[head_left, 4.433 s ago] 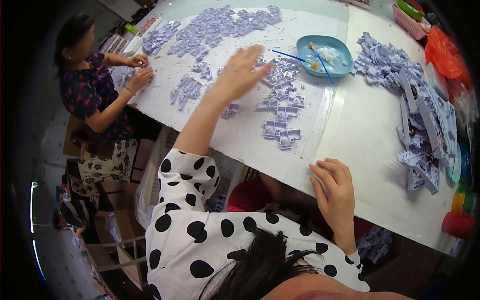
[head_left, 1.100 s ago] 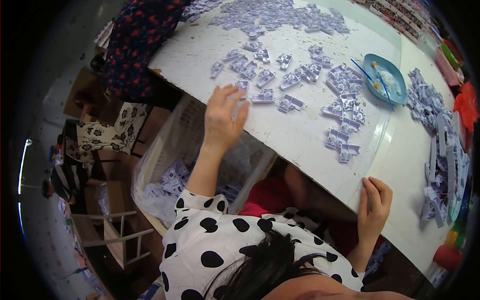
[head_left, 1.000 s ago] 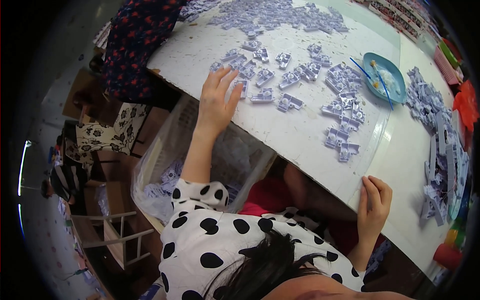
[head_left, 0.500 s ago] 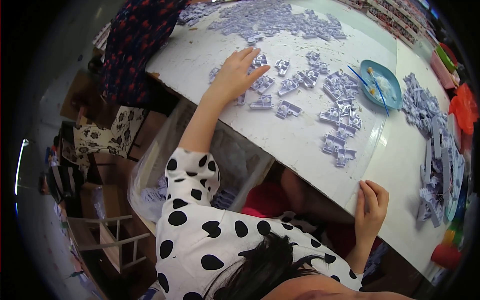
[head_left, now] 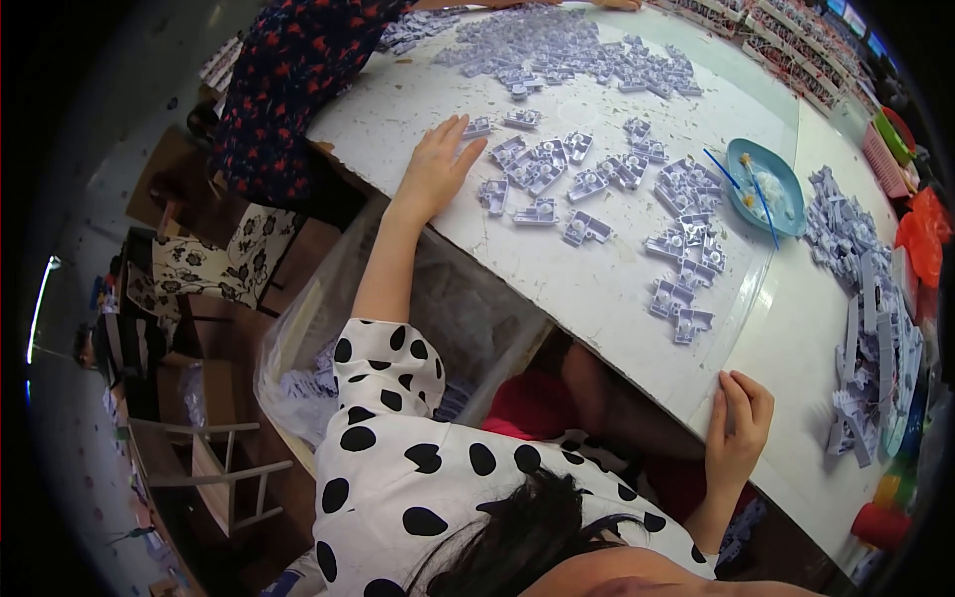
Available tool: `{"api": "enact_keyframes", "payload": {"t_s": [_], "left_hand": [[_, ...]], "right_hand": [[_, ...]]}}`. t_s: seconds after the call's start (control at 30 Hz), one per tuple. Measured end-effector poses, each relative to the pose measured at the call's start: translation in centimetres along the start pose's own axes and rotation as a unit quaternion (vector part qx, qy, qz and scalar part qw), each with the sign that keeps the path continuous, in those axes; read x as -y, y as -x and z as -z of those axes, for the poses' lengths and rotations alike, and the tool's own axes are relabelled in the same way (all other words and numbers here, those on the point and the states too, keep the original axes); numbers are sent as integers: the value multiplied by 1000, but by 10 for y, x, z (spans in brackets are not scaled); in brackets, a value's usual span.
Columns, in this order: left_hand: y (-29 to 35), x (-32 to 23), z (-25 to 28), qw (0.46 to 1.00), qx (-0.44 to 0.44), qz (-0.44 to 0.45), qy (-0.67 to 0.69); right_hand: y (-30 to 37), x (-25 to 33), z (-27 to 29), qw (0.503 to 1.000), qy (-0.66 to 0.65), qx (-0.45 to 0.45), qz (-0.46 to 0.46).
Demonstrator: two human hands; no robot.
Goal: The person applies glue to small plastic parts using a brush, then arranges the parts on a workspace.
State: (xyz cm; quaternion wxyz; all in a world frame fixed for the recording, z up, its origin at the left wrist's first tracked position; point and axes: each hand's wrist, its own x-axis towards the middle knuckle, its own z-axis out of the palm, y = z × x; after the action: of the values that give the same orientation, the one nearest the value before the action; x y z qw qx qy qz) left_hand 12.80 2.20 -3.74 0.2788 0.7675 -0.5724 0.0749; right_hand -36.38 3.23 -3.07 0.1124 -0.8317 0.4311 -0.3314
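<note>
My left hand (head_left: 438,167) lies on the white table (head_left: 597,289) near its left edge, palm down with the fingers stretched out. It holds nothing that I can see; what is under the palm is hidden. By its fingertips is a small pale-lavender plastic part (head_left: 477,127). Just right of it lie several more of these moulded parts (head_left: 537,164), hollow sides up. A crooked column of similar parts (head_left: 686,244) runs down the middle of the table. My right hand (head_left: 738,428) rests at the near table edge, empty, its fingers loosely bent and slightly apart.
A blue dish (head_left: 753,164) with blue sticks and white material stands to the right. Heaps of lavender parts lie at the far side (head_left: 557,45) and right (head_left: 846,224). Another person's patterned sleeve (head_left: 288,80) is at far left. A plastic-lined bin (head_left: 348,298) sits below the edge.
My left hand has drawn back left and nearer, uncovering parts beside it. My right hand stays at the edge. The view has shifted slightly, and another person's hand shows at the far side.
</note>
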Motion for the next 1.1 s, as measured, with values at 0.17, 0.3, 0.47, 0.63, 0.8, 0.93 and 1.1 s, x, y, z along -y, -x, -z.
{"api": "enact_keyframes", "payload": {"t_s": [0.17,0.3,0.47,0.63,0.8,0.93,1.1], "left_hand": [[5,-9,0,998,58,-5,-3],[-5,-21,2,984,47,18,172],[-72,-3,-13,982,-72,-31,173],[-135,13,-53,996,24,-47,66],[-156,39,-62,997,66,-46,5],[-147,28,-60,994,89,-13,67],[-130,10,-46,985,137,-11,100]], "right_hand": [[0,-1,0,1000,8,-8,-6],[0,-1,-2,1000,2,-15,-10],[1,0,0,1000,2,-20,1],[1,-2,0,1000,13,-22,-16],[-1,1,1,1000,7,-12,-25],[-3,1,0,999,4,-3,-40],[-4,3,2,999,6,-7,-44]]}}
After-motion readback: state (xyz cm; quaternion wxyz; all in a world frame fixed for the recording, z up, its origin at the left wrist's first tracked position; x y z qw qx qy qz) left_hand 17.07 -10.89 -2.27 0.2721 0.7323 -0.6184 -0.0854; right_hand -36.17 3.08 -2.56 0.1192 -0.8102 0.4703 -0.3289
